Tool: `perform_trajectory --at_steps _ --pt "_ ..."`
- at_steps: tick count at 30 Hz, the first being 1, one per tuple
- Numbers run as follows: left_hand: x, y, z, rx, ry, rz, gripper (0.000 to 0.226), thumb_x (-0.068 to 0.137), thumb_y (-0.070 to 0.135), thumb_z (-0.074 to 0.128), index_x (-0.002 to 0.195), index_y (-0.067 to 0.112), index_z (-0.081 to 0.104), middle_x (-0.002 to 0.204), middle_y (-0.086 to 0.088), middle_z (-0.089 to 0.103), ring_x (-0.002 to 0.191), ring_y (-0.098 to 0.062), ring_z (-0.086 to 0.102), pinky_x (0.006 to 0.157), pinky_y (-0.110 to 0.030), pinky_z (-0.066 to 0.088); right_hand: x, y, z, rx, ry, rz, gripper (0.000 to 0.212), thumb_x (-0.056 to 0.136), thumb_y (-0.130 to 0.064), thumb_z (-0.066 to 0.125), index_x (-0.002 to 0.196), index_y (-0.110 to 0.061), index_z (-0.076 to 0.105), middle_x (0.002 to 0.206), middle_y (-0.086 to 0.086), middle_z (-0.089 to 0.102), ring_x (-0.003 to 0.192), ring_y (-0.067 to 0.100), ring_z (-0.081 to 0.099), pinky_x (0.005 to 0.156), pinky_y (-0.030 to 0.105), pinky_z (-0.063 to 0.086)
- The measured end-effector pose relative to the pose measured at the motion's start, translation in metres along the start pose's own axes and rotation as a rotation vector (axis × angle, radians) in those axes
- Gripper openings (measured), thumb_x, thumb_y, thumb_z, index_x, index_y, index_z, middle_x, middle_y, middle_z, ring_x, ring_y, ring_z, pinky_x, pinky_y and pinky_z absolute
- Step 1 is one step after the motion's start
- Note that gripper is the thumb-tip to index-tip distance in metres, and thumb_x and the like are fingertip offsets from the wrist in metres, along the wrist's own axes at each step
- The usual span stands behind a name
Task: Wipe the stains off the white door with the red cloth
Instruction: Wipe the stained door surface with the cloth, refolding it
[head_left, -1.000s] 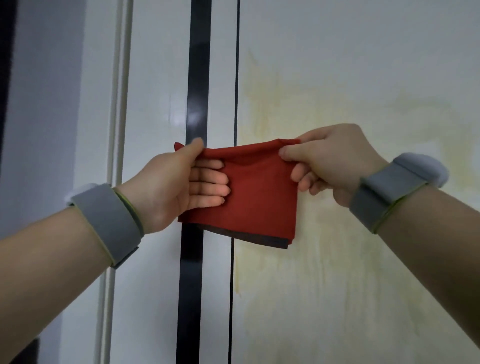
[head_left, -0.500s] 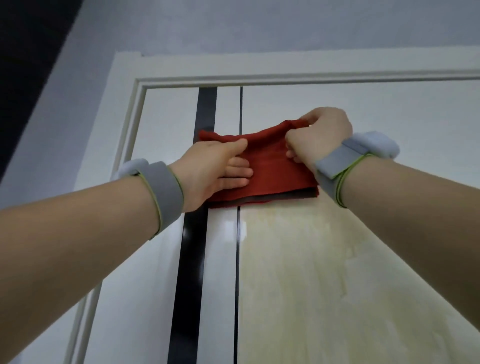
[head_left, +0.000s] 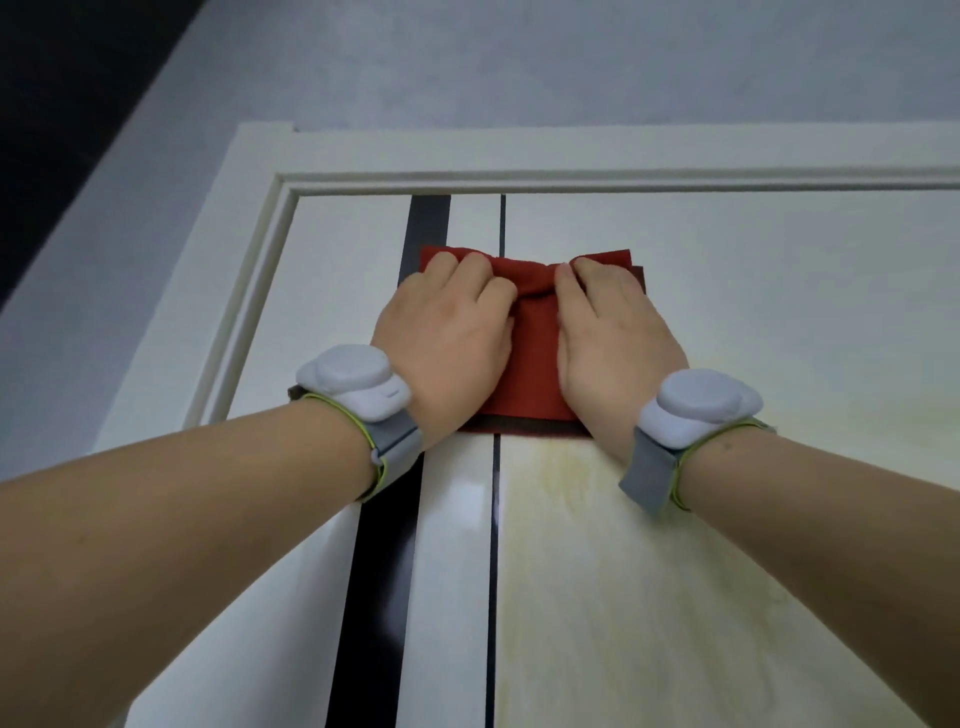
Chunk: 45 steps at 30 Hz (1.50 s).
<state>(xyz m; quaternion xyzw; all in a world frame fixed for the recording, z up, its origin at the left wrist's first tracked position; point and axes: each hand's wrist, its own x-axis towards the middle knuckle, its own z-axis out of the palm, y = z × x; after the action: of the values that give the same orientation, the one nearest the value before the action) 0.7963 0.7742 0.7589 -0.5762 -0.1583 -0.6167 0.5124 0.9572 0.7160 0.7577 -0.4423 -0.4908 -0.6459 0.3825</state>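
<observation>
The left hand and the right hand lie side by side on a folded red fabric cloth and press it against the door. Both grips are closed on the cloth: the fingers bend at the far end and gather the fabric into a pucker between the two hands. The fingertips themselves are hidden. A darker under-layer of the cloth shows along its near edge. Each wrist carries a grey strap with a white plastic device, one on the left and one on the right.

The cloth sits high on the glossy white door, not far below the white door frame. It covers part of a wide black vertical stripe and a thin dark vertical line.

A pale yellow stain spreads over the right panel, from just at the near edge of the cloth down towards the near side and off to the right. The panel beyond the cloth looks white.

Judging by this, the cloth is in place at the far limit of the stain and the wiping has hardly begun, as nearly all of the yellowed area is left to clean. A grey wall rises past the frame.
</observation>
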Motion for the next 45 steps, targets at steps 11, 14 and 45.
perform_trajectory --at_steps 11,14,45 --pt "-0.002 -0.005 0.011 -0.182 -0.183 -0.083 0.069 0.102 0.049 0.026 0.145 0.004 0.053 0.153 -0.018 0.05 0.142 -0.039 0.044 0.12 -0.047 0.035 0.025 0.015 -0.015 0.078 -0.179 -0.024 0.058 0.108 -0.033 0.037 0.159 -0.01 0.023 0.166 0.011 0.025 0.155 0.027 0.019 0.126 0.033 0.011" --pt "-0.007 -0.002 0.007 -0.184 -0.302 -0.1 0.083 0.095 0.057 0.006 0.161 0.012 0.029 0.171 -0.011 0.019 0.159 -0.029 0.012 0.129 -0.04 0.007 0.013 0.015 -0.018 0.025 -0.212 -0.006 0.059 0.108 -0.041 0.027 0.161 -0.014 0.018 0.169 0.006 0.015 0.156 0.022 0.011 0.127 0.032 0.006" --pt "-0.038 0.017 -0.011 -0.152 -0.368 -0.022 0.081 0.096 0.06 0.005 0.165 0.019 0.009 0.173 -0.005 0.003 0.16 -0.018 -0.002 0.124 -0.026 -0.01 -0.038 0.013 -0.031 -0.005 -0.232 -0.042 0.075 0.095 -0.05 0.008 0.162 -0.016 0.013 0.17 0.005 0.009 0.157 0.021 0.007 0.124 0.032 -0.001"
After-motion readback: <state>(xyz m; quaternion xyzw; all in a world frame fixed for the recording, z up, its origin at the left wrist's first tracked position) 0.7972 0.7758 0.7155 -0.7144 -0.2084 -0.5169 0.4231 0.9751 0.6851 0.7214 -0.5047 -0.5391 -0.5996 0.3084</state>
